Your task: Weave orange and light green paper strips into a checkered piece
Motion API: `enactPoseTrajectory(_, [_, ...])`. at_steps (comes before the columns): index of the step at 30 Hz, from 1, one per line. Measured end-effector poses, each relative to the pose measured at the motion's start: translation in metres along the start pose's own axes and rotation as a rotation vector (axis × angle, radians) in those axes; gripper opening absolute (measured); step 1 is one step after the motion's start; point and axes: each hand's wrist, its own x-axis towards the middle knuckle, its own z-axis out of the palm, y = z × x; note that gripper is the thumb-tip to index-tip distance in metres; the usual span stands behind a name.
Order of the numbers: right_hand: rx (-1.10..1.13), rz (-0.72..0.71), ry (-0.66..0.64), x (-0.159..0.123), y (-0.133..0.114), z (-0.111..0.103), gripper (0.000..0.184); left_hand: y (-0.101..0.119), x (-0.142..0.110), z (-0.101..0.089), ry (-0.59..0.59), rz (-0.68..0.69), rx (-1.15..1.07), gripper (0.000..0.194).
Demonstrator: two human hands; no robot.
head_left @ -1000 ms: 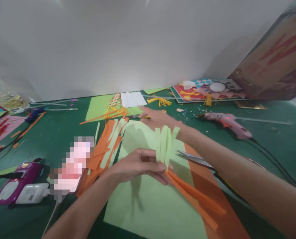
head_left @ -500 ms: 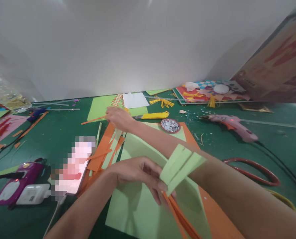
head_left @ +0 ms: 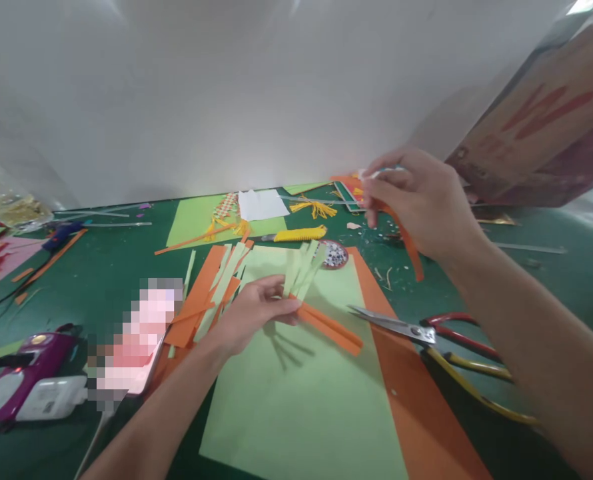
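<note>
My left hand (head_left: 259, 310) is closed on a small bundle of paper strips, low over a light green paper sheet (head_left: 296, 400). Pale green strips (head_left: 304, 267) fan upward from its fingertips, and orange strips (head_left: 331, 328) stick out to the lower right. Raised at the right, my right hand (head_left: 419, 200) pinches an orange paper strip (head_left: 410, 248) that curves down behind the fingers. Below it lie scissors (head_left: 416, 330) with parted blades and red and yellow handles, their tips over the sheets. Loose green and orange strips (head_left: 221, 287) are piled left of the green sheet.
A yellow utility knife (head_left: 299, 234) and a dish of small beads (head_left: 334, 255) lie behind the green sheet. Yellow tassels (head_left: 316, 209) and white paper (head_left: 263, 205) are near the wall. At left are a phone (head_left: 141, 347), a purple device (head_left: 31, 373) and cables.
My right hand has swung from the far left strips to the upper right and now pinches an orange strip. My left hand has shifted left and up with its bundle. The scissors are uncovered.
</note>
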Motion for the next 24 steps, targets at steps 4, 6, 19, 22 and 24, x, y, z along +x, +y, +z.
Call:
enactPoseTrajectory(4, [0.189, 0.101, -0.205, -0.020, 0.004, -0.010, 0.013, -0.004, 0.001, 0.000, 0.064, -0.004, 0.177, 0.040])
enactPoseTrajectory(6, [0.376, 0.179, -0.237, -0.025, 0.009, -0.012, 0.017, -0.004, 0.001, 0.000, 0.061, 0.013, 0.231, 0.038])
enactPoseTrajectory(19, [0.153, 0.321, -0.279, -0.047, 0.023, 0.004, 0.032, -0.001, 0.001, 0.002, 0.161, 0.069, 0.379, 0.024])
enactPoseTrajectory(22, [0.150, 0.304, -0.325, -0.049, 0.024, 0.005, 0.026, -0.001, 0.002, 0.003, 0.186, 0.054, 0.408, 0.025])
enactPoseTrajectory(24, [0.159, 0.345, -0.326, -0.050, 0.024, 0.006, 0.027, -0.001, 0.002, 0.004, 0.184, 0.053, 0.422, 0.025])
